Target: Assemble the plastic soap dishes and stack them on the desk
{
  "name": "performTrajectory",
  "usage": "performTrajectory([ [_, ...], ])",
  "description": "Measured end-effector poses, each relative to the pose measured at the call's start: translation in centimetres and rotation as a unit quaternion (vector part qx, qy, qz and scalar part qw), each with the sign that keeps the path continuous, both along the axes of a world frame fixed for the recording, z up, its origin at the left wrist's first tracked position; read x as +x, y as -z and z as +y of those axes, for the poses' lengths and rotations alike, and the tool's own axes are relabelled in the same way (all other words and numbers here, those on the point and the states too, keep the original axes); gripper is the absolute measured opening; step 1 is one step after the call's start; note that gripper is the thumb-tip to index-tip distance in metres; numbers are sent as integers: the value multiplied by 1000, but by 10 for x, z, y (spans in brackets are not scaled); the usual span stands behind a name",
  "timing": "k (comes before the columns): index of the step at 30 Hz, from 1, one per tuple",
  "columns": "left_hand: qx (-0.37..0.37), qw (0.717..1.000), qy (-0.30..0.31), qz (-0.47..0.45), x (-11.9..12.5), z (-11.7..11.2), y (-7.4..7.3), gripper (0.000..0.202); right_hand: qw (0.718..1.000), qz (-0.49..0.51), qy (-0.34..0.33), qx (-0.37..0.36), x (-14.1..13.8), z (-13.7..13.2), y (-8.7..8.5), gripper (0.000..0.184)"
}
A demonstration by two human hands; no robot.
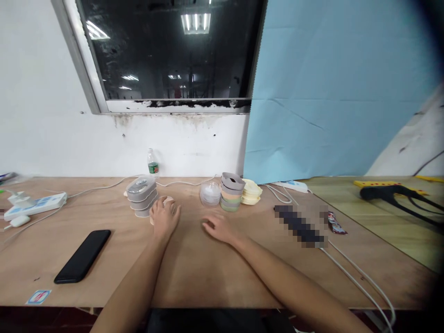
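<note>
My left hand [164, 217] lies over a pale peach-coloured piece [168, 199], mostly hidden under the palm, its fingers spread and bent slightly down. Right beside that hand stands a stack of grey lids [141, 192], the top one with a clear round centre. My right hand [218, 226] rests on the table, loosely curled with thumb and fingers apart, nothing visible in it. Beyond it are clear round plastic pieces [210, 193], a stack of grey, peach and green cups [231, 192] and a pile of pale yellow pieces [251, 192].
On the wooden table [194, 277] a black phone [83, 256] lies at left, near a white power strip [36, 206]. A bottle [152, 162] stands by the wall. To the right are a blurred-out dark object [300, 225], a snack wrapper [336, 223] and white cables [360, 273].
</note>
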State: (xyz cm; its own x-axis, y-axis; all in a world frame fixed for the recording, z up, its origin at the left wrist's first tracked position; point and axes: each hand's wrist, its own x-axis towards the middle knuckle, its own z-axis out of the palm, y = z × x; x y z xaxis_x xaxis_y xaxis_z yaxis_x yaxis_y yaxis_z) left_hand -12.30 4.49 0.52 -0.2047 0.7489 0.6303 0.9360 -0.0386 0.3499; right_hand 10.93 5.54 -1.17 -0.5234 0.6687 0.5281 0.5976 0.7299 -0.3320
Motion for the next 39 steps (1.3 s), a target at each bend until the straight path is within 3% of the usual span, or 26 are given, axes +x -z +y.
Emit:
performTrajectory([
  [4,-30,999,-45,-3,-10,4,2,33,995,-69,-65,-38,-9,-2,-2,44],
  [9,-60,996,-70,14,-13,4,10,35,981,-169,-32,-94,-9,3,3,77],
  [19,-65,996,-52,42,-15,-3,27,38,969,-228,-24,-88,-12,2,16,78],
  [39,-70,996,-45,30,-14,-3,25,37,971,-219,-19,-90,-12,-2,14,81],
])
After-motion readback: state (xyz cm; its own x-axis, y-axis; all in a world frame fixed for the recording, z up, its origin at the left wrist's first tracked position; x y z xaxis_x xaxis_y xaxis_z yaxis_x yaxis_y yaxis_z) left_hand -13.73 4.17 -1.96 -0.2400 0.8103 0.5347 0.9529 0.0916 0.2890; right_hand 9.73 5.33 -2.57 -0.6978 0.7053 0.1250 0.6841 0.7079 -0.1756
